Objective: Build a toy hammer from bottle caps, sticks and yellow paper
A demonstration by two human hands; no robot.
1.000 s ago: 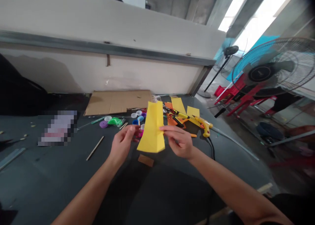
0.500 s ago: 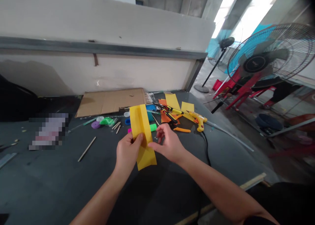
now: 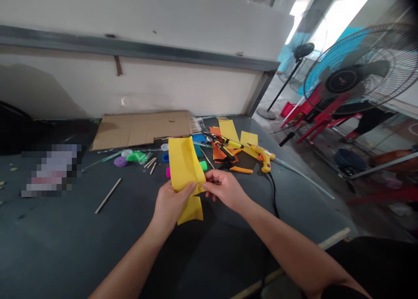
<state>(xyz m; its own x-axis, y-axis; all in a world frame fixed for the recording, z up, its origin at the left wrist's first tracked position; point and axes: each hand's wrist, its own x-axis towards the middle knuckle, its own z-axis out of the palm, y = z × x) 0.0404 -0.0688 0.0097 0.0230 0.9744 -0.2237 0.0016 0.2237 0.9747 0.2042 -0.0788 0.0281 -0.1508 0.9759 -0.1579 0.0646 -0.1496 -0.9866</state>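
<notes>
1. We held the yellow paper (image 3: 183,161) up off the desk (image 3: 65,238) between both hands. It was bent across its middle, the upper flap standing toward the wall and the lower flap hanging under our fingers.
2. Our left hand (image 3: 170,203) was closed on the bend from the left, thumb on top. Our right hand (image 3: 225,188) pinched the right end of the same bend.
3. We judged the bend itself the first risk: uneven pinches could set the crease crooked, and pulling the hands apart could tear so thin a sheet.
4. The fan (image 3: 355,72) faced the desk from the right. We could not tell whether it was running, but a gust could flip the loose upper flap.
5. The glue gun (image 3: 264,156) lay just beyond our right hand, its cord (image 3: 273,192) passing near that wrist. A careless forearm could snag it and drag the gun.
6. Bottle caps (image 3: 120,161) and a wooden stick (image 3: 107,195) lay scattered on the desk, so pressing the sheet onto them could dent it.
</notes>
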